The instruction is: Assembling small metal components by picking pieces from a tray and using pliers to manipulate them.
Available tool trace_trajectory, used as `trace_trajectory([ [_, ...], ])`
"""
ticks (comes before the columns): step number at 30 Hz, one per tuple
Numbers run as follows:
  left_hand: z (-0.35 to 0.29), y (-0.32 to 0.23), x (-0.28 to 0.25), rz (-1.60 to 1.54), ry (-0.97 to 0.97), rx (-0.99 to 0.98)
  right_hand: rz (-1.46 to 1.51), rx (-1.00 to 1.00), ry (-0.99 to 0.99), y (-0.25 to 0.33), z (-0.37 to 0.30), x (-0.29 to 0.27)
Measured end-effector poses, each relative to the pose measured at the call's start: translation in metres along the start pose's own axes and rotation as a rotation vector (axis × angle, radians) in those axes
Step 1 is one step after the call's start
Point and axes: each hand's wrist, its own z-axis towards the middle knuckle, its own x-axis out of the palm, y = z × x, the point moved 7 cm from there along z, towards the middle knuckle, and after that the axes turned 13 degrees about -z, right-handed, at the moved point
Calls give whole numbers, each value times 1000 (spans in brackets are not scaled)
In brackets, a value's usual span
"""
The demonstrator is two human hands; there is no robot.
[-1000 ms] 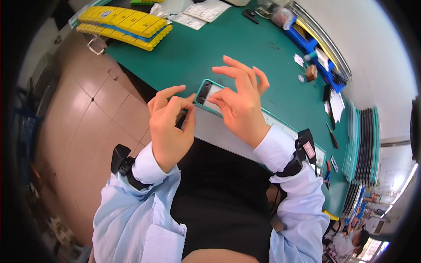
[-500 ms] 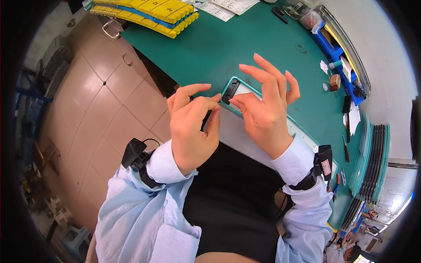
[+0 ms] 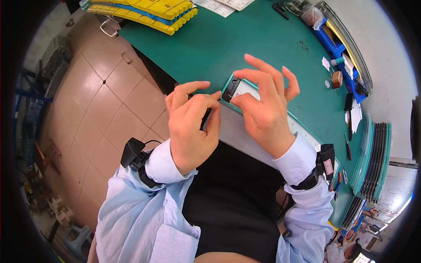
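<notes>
A long flat panel (image 3: 302, 130) with a teal rim and a whitish face lies slantwise along the near edge of the green table. At its left end sits a black end piece (image 3: 230, 90) with a notched edge. My right hand (image 3: 265, 111) is above this end, thumb and index finger pinched next to the black piece, other fingers raised. Whatever is in that pinch is too small to make out. My left hand (image 3: 190, 127) is curled at the panel's left corner, thumb and index finger brought together. Something dark (image 3: 205, 119) shows between its fingers, mostly hidden.
Yellow notched strips (image 3: 175, 19) and paper sheets (image 3: 217, 6) lie at the far side. Along the right are a blue bin (image 3: 328, 39), a brush (image 3: 348, 105), a screwdriver (image 3: 347, 144), pliers (image 3: 337, 182) and stacked teal-edged panels (image 3: 372, 162). Tiled floor (image 3: 109, 105) is at left.
The right hand's fingers have shifted slightly at the black end piece. The left hand stays almost where it was, and the view has tilted a little.
</notes>
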Motion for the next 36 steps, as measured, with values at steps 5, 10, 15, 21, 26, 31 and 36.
trace_trajectory([
  [5,7,-13,8,216,189,17,-6,-23,-37,-1,-2,-4],
  [10,10,-18,20,291,293,67,70,84,-40,-11,-8,-6],
  [15,13,-16,24,337,348,102,-115,273,56,-28,-15,-52],
  [21,38,13,4,502,343,191,-137,478,162,-155,-87,-137],
  [26,46,24,4,463,416,208,38,641,324,-225,-152,-111],
  [31,48,24,6,532,439,208,221,618,454,-231,-162,-71],
  [36,47,22,4,492,445,223,249,605,527,-230,-164,-49],
])
